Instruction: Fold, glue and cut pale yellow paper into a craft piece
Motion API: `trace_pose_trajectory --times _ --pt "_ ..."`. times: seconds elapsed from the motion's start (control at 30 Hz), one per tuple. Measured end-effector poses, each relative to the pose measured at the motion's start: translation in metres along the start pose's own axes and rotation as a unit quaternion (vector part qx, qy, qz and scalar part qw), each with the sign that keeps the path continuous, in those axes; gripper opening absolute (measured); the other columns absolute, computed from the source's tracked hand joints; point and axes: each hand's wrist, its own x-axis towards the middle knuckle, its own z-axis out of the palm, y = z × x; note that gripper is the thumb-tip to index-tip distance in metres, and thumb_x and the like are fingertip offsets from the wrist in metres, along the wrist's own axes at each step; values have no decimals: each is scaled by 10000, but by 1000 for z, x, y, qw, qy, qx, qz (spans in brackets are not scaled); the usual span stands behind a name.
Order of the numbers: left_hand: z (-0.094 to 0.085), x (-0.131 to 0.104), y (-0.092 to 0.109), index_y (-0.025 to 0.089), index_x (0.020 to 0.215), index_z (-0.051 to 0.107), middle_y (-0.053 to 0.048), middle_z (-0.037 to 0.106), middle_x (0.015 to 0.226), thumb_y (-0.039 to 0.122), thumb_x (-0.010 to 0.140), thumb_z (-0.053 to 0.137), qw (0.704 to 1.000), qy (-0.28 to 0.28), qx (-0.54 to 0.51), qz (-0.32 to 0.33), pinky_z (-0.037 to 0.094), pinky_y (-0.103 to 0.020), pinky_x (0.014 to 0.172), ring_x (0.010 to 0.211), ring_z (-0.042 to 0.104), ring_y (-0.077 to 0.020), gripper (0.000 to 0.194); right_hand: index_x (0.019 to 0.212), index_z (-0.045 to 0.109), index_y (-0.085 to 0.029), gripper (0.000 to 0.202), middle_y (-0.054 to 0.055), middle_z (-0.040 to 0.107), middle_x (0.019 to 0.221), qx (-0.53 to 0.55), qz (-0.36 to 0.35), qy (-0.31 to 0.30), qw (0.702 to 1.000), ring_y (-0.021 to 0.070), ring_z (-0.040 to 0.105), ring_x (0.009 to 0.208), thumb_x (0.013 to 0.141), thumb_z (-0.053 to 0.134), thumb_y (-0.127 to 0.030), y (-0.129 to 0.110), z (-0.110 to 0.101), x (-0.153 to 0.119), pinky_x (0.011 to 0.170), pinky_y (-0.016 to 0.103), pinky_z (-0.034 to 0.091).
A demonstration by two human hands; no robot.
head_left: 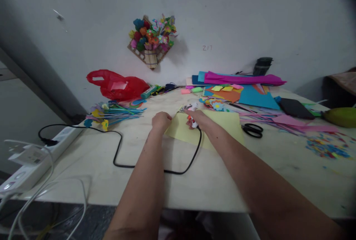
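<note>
My right hand (196, 118) is wrapped round a white glue gun (194, 122) with an orange trigger, held over a sheet of pale yellow paper (225, 121). From its handle a black cord (194, 155) runs down and left across the table. Just left of the paper's edge is my left hand (161, 120), its fingers curled together; what they hold, if anything, is hidden. Near the gun's nozzle lies a small greyish piece (182, 109), too blurred to name. Black-handled scissors (253, 130) rest at the paper's right edge.
Foam flowers on stems (104, 116) and a red plastic bag (119, 86) lie at left. A power strip (59, 138) runs along the left edge. Coloured sheets (258, 96), a dark phone-like slab (295, 108) and paper scraps (326, 147) are at right. A flower decoration (151, 40) hangs on the wall.
</note>
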Motion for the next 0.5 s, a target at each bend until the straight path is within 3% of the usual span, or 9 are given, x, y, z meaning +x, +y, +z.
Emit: trace_pose_trajectory --times 0.5 --pt "2 2 -2 250 875 709 -55 690 945 204 671 595 1000 4 -10 -12 451 -263 766 906 612 -199 238 870 492 -131 257 -50 461 519 -10 -5 -49 999 85 461 329 791 585 -357 0 -3 -3 338 249 458"
